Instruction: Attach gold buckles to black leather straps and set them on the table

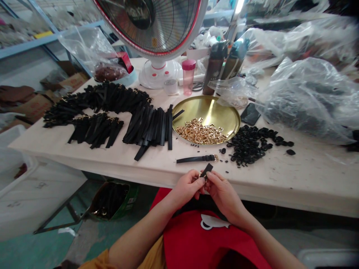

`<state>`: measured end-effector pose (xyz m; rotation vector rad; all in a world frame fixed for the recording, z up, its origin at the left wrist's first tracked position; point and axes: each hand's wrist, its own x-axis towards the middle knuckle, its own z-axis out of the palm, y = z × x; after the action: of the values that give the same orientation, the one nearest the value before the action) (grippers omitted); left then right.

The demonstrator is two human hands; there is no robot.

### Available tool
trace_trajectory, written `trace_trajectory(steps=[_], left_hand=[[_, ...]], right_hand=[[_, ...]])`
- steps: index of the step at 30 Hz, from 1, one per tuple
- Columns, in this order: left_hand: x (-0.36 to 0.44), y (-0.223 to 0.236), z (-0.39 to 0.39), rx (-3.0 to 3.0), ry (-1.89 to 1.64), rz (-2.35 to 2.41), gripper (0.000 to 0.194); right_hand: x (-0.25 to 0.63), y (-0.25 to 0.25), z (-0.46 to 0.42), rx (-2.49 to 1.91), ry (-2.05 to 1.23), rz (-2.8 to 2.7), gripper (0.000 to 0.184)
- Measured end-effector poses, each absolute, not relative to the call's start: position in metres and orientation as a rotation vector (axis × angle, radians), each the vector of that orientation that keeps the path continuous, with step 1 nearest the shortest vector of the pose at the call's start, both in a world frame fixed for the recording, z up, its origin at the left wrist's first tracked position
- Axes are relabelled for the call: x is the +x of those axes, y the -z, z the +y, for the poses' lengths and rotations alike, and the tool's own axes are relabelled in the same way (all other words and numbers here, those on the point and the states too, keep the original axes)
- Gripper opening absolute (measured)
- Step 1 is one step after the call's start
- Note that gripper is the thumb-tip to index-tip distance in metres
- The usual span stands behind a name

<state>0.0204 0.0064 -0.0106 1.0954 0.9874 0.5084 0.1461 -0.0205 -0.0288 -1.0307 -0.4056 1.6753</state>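
Note:
Both my hands meet at the table's near edge. My left hand and my right hand pinch a short black strap with a gold buckle at its lower end; the strap's tip sticks up between my fingers. Just beyond them a finished black strap with a gold buckle lies flat on the table. Farther off, a gold round tray holds a heap of gold buckles. To its right is a pile of small black loops.
Rows of black straps and more bundles cover the table's left. A fan, a pink bottle, dark flasks and plastic bags stand behind. A black phone lies by the tray. A box of straps sits on the floor.

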Motion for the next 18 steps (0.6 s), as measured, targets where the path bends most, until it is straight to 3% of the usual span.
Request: trace_trajectory(steps=[9, 18], left_hand=[[0.0196, 0.0087, 0.0016, 1.136, -0.514, 0.992, 0.025], [0.0187, 0.0140, 0.0018, 1.082, -0.546, 1.044, 0.026]], right_hand=[[0.1542, 0.0324, -0.0211, -1.279, -1.380, -0.821, 0.025], [0.1520, 0.0317, -0.0241, -1.260, -1.470, -0.824, 0.028]])
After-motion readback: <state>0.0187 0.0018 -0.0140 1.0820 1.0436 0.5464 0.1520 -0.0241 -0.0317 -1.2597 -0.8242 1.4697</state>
